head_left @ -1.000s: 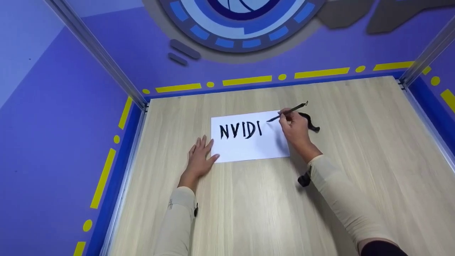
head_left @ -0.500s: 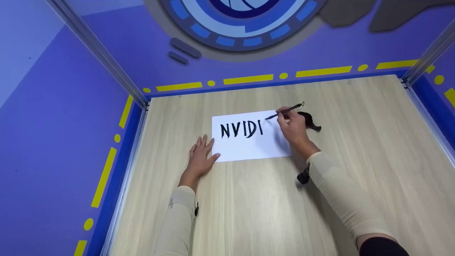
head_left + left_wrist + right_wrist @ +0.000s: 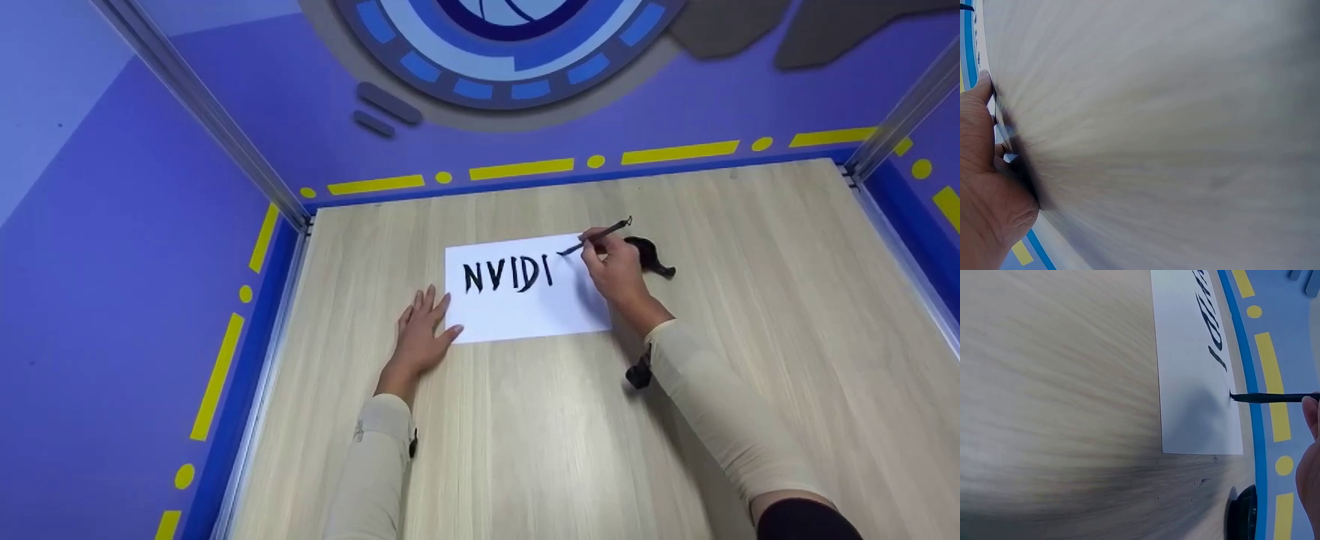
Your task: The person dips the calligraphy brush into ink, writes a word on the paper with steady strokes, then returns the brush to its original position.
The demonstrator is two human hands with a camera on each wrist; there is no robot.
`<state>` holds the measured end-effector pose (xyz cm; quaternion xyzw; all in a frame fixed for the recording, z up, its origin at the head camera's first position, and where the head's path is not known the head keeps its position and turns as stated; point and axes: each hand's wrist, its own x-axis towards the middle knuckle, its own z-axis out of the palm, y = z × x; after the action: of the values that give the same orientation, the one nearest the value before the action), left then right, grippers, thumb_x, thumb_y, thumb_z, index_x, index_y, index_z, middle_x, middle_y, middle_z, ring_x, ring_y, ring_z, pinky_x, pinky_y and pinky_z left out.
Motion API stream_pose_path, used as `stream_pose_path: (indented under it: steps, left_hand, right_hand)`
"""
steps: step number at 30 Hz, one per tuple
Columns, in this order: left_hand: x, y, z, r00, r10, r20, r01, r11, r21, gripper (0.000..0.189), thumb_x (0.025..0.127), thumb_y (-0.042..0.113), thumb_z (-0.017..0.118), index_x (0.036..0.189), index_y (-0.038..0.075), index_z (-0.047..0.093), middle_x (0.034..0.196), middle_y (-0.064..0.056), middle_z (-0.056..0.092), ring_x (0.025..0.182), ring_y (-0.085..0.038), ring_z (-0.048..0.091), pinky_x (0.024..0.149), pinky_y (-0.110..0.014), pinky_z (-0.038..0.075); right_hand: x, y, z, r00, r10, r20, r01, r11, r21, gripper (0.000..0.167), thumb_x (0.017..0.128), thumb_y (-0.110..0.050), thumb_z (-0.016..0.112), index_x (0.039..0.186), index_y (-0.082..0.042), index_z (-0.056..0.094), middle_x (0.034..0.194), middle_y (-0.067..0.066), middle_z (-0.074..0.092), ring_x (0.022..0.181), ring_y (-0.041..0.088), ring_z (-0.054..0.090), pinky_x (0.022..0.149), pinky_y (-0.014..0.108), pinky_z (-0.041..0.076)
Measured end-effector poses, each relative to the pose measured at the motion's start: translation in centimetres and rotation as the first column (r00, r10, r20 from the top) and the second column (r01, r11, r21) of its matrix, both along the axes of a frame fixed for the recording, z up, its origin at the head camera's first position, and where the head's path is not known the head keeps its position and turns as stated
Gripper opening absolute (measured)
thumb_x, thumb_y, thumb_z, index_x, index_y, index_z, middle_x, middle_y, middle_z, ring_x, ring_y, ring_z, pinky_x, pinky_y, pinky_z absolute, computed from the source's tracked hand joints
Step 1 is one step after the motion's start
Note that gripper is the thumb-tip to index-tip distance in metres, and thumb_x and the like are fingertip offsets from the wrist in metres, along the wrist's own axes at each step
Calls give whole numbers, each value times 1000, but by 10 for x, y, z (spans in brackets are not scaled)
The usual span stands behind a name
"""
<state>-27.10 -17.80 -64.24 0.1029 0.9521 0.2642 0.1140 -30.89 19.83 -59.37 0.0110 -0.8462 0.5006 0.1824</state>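
A white sheet of paper lies on the wooden table, with the black brushed letters "NVIDI" across its upper part. My right hand pinches a dark ink brush that slants, its handle end up to the right. In the right wrist view the tip of the brush meets the paper just past the last letter, by a small dark mark. My left hand rests at the sheet's left edge, fingers spread and thumb on the lower left corner. In the left wrist view the fingers are partly hidden.
A black dish with a curved tail stands right of the sheet, partly behind my right hand. Blue printed panels with yellow dashes wall the table at the back and sides. A black wrist device hangs at my right cuff.
My right hand has shifted a little left with the brush, and its tip now stands slightly nearer the last letter. The left hand and the sheet stay in place.
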Motion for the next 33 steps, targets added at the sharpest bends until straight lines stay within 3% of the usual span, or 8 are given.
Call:
stream_pose_path:
  steps: [14,24,33]
  left_hand:
    - [3,1,2,1000,-11,-8,11,1000,20,75,107,52,57,170,23,30,183,-7,8,171,-33,-1,138,-56,1]
    - [1,0,-1,1000,-2,10,1,1000,11,75,107,55,55,171,27,27,183,-4,5,172,-30,-3,138,-54,-1]
    - [1,-1,0,1000,12,13,-12,1000,13,75,107,55,56,171,28,27,183,-2,3,172,-29,-4,139,-53,-1]
  right_hand:
    - [1,1,-5,999,19,-44,-16,998,58,18,102,-7,62,114,-2,75,102,16,79,95,27,74,80,21,50]
    - [4,-2,-3,998,31,-50,-27,997,70,18,101,-6,62,112,-1,75,103,18,79,96,30,75,85,38,58]
    - [5,-5,-2,999,30,-34,-27,997,73,18,101,-9,63,111,-1,75,103,17,80,94,30,75,76,22,48]
